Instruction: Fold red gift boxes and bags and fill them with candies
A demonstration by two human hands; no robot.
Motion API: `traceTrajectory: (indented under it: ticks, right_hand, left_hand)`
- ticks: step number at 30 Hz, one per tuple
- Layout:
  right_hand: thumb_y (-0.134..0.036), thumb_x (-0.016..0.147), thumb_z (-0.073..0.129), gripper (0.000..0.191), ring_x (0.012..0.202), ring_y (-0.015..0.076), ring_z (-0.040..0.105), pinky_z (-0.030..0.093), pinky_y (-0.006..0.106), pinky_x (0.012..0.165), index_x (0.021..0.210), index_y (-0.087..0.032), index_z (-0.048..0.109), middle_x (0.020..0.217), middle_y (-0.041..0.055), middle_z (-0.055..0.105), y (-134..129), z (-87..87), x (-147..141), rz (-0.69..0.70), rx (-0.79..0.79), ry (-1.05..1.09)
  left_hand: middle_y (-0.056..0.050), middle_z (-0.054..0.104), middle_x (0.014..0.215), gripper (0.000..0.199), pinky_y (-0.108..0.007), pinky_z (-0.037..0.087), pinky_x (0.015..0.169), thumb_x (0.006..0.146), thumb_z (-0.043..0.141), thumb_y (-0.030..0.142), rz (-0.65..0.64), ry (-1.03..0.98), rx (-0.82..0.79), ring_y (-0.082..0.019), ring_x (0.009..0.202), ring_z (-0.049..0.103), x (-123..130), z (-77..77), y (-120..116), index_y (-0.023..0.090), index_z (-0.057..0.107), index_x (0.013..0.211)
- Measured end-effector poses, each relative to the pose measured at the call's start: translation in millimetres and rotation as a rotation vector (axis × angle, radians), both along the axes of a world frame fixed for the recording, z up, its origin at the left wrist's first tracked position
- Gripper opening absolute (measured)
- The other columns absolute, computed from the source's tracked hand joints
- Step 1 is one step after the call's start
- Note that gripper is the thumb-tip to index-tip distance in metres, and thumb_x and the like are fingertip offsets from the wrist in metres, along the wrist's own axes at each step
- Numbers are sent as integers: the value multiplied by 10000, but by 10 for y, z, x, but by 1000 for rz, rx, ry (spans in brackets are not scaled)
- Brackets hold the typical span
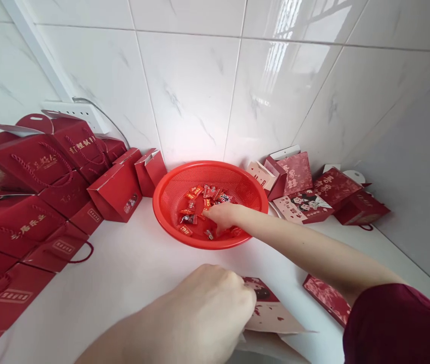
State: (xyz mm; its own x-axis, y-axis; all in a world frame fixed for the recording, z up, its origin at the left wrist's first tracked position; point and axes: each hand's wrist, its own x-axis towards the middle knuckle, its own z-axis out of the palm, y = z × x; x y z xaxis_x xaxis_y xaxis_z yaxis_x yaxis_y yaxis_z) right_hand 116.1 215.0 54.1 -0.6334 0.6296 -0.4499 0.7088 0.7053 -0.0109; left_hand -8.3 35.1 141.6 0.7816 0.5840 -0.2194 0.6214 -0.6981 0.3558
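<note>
A red perforated plastic basket [163, 215] stands against the tiled wall, with several wrapped candies [189, 218] scattered over its bottom. My right hand [222, 215] reaches into it, its fingers curled down among the candies. The fingertips are partly hidden, so whatever they hold does not show clearly. In the foreground, my left hand [203, 308] is closed like a fist at the edge of a red and pink paper gift box [271, 316]. That box has a printed figure and small hearts, and its flaps stick out toward me. The left fingertips are hidden behind the knuckles.
Red gift boxes with rope handles [40, 167] are stacked along the left side. Small red boxes [118, 184] stand beside the basket. Printed gift boxes [305, 202] lie at the right, and a flat red one [326, 298] rests under my right forearm. A power strip [86, 114] sits behind.
</note>
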Motion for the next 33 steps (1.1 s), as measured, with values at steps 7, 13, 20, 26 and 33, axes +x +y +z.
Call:
traceTrajectory:
  ticks: [7, 13, 20, 26, 33]
  right_hand:
    - [-109, 956, 437, 281, 1082, 298, 667, 519, 353, 828, 1155, -124, 635, 1173, 186, 674, 34, 192, 98, -54, 164, 55]
    - [-178, 782, 729, 209, 953, 340, 705, 553, 369, 741, 975, -98, 735, 1007, 177, 719, 79, 363, 235, -153, 45, -155]
    - [-261, 808, 767, 144, 859, 228, 703, 567, 355, 792, 860, -133, 728, 871, 80, 716, 107, 79, 351, -203, -94, -247]
    - [-339, 970, 593, 302, 1032, 210, 640, 557, 406, 873, 1213, -161, 604, 1212, 95, 625, 269, 81, 416, -277, 54, -28]
    - [-307, 964, 607, 237, 956, 186, 667, 570, 380, 839, 1135, -150, 649, 1127, 68, 672, 503, 65, 473, -188, -153, 153]
  left_hand:
    - [3, 643, 724, 130, -279, 227, 455, 741, 532, 81, -3, 10, -23, -148, 570, 529, 27, -4, -15, 203, 502, 705]
    - [3, 627, 694, 153, -283, 237, 457, 747, 500, 50, -29, -24, 3, -138, 539, 505, 29, -16, 19, 196, 482, 705]
    - [-3, 631, 688, 136, -279, 225, 443, 783, 501, 79, -13, -36, -8, -127, 507, 480, 17, -59, 45, 195, 491, 711]
    - [-7, 652, 719, 131, -277, 243, 453, 812, 505, 99, -6, -26, -22, -135, 539, 520, 11, -62, 57, 197, 502, 725]
    - [-7, 664, 716, 142, -287, 252, 467, 818, 503, 96, 2, -28, -11, -145, 547, 545, 11, -75, 75, 198, 518, 720]
